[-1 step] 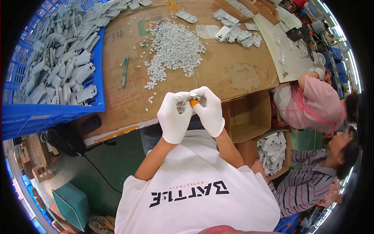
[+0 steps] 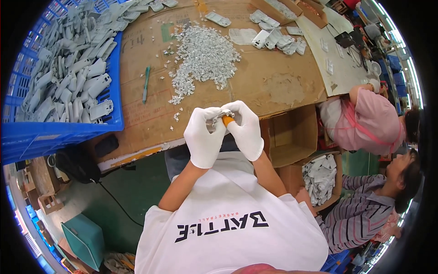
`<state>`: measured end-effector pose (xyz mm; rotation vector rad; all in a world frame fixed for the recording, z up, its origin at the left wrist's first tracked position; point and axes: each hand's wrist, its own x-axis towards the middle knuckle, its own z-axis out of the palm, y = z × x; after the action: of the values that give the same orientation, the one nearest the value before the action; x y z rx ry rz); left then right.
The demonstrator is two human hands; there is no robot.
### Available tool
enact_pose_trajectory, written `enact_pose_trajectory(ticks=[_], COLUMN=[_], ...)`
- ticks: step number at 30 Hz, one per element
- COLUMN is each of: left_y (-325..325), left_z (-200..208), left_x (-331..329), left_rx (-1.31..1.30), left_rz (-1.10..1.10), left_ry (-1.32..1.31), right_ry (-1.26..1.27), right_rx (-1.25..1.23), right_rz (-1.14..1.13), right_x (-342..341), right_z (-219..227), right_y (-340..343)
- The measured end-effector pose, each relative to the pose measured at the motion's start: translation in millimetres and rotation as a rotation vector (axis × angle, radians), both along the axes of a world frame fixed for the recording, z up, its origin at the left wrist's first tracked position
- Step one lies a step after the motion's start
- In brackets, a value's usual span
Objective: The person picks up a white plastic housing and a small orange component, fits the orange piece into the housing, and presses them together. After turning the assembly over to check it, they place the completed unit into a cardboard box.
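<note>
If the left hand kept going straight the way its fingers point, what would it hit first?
The left hand points up and right, at the small grey part held between both gloves. Beyond it, probably the pile of small silvery pieces, though depth is unclear.

gloved left hand point(image 2: 203, 139) and right hand point(image 2: 247, 131) pinch a small grey part point(image 2: 219, 117) — orange-handled tool point(image 2: 227, 121) between.

small grey part point(image 2: 219, 118) mostly hidden in gloves, blue crate point(image 2: 59, 130) cut off

White cloth gloves point(image 2: 204, 137); matt brown cardboard tabletop point(image 2: 273, 82); blue plastic crate point(image 2: 59, 130).
</note>
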<state>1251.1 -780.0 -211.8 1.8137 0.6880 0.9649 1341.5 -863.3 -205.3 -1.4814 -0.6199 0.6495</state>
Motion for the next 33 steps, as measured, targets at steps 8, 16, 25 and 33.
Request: enact_pose_trajectory(ticks=[8, 16, 25, 33], left_y=[1.9, -0.5, 0.0, -0.3], left_z=[3.2, 3.4, 4.0, 0.2], left_x=[-3.5, -2.7, -2.4, -4.9], left_rx=[-0.118, -0.072, -0.052, 0.027], left_rz=[0.024, 0.023, -0.009, 0.026], left_ry=[-0.029, -0.053, -0.053, -0.044], right_ry=[0.108, -0.078, 0.09, 0.139], right_rx=[0.022, 0.064, 0.077, 0.067], right_rz=[0.018, -0.065, -0.117, -0.086], right_x=[-9.3, -14.7, -15.8, -15.0], right_z=[4.2, -0.2, 3.3, 4.8], right_y=[-4.9, 0.6, 5.8, 5.9])
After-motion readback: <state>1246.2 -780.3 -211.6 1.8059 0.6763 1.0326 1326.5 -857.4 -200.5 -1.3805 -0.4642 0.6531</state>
